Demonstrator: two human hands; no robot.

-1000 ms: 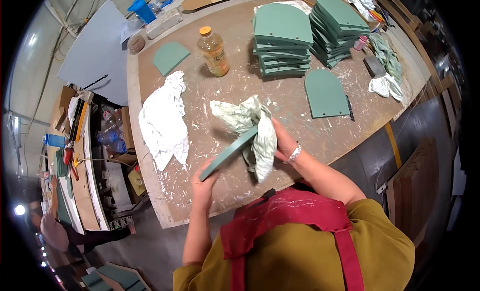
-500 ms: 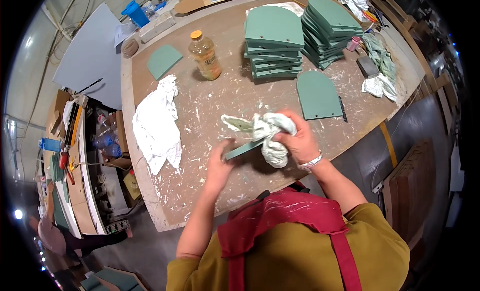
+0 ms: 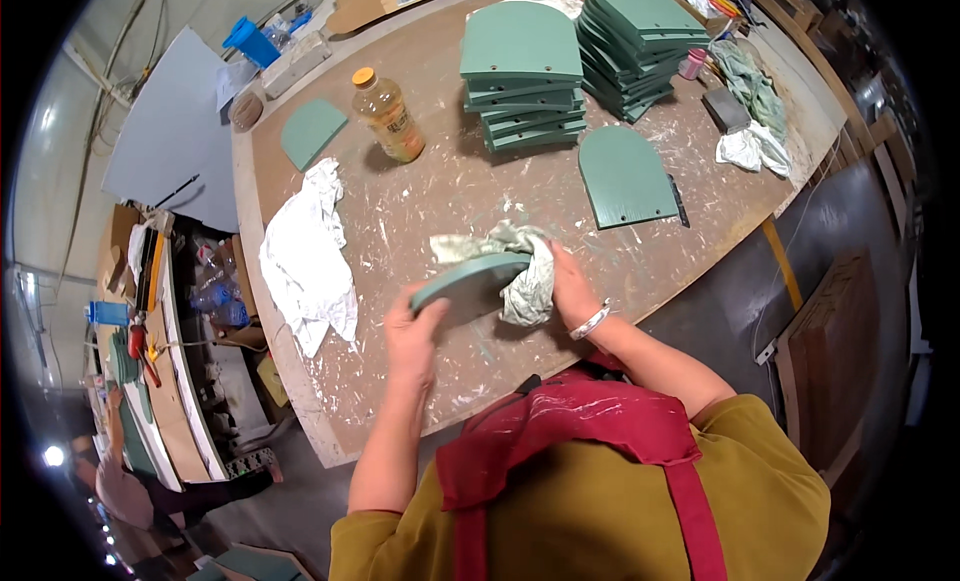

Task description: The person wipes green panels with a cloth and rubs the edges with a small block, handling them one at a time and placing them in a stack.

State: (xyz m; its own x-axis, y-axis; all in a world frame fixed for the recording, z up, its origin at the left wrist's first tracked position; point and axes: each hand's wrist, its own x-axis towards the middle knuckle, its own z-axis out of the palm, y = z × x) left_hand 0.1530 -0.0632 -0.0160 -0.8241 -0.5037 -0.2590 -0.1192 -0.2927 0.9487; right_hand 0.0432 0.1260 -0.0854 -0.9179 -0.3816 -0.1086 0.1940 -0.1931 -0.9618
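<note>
A green round-topped panel (image 3: 465, 273) is held on its edge above the table, its curved rim facing up. At its left end, my left hand (image 3: 412, 331) is closed round the rim, slightly blurred. My right hand (image 3: 572, 289) presses a crumpled pale cloth (image 3: 532, 281) around the panel's right end; its fingers are partly hidden by the cloth. Part of the cloth trails along behind the panel's rim. Another green panel (image 3: 627, 176) lies flat to the right, with a dark pen-like knife (image 3: 679, 201) beside it.
Two stacks of green panels, one nearer (image 3: 522, 56) and one farther right (image 3: 650, 21), stand at the back of the scuffed table (image 3: 400, 216). A yellow-capped bottle (image 3: 392, 121), a white cloth (image 3: 308, 266) and a small green panel (image 3: 312, 133) sit left. Rags (image 3: 752, 149) lie right.
The green panel has turned so its curved rim faces up. My right hand and the cloth have shifted slightly left, and my left hand has moved left along with the panel's end.
</note>
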